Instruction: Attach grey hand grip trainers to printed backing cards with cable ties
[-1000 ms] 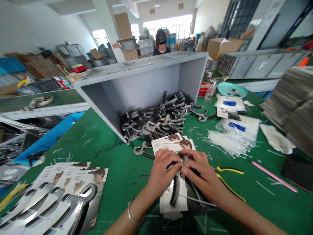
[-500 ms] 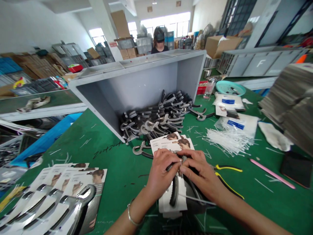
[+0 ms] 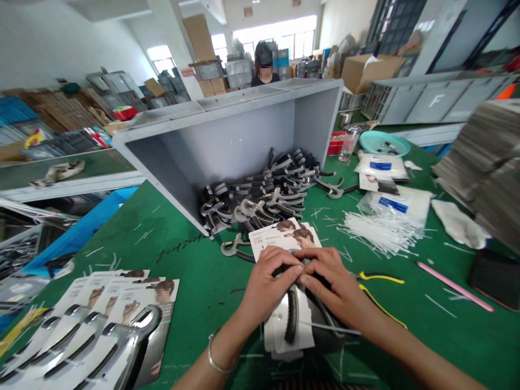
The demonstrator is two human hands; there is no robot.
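My left hand and my right hand meet over a hand grip strengthener lying on a stack of printed cards. Both hands are closed, thumbs and fingertips pinched together at its coil end, with the palms partly covering it. A thin white cable tie runs out from under the strengthener towards the right; its other end is hidden. I cannot make out exactly what sits between the fingertips. More printed cards show just beyond my fingers. Yellow-handled pliers lie beside my right forearm.
A grey crate on its side holds several loose hand grips. Carded grips overlap at left. White cable ties, a pink stick and a dark phone lie right. Another person is behind the crate.
My fingertips have closed slightly further together at the coil end, hiding the small pale bit that showed between them. The cards and strengthener have shifted a little; otherwise the scene looks the same.
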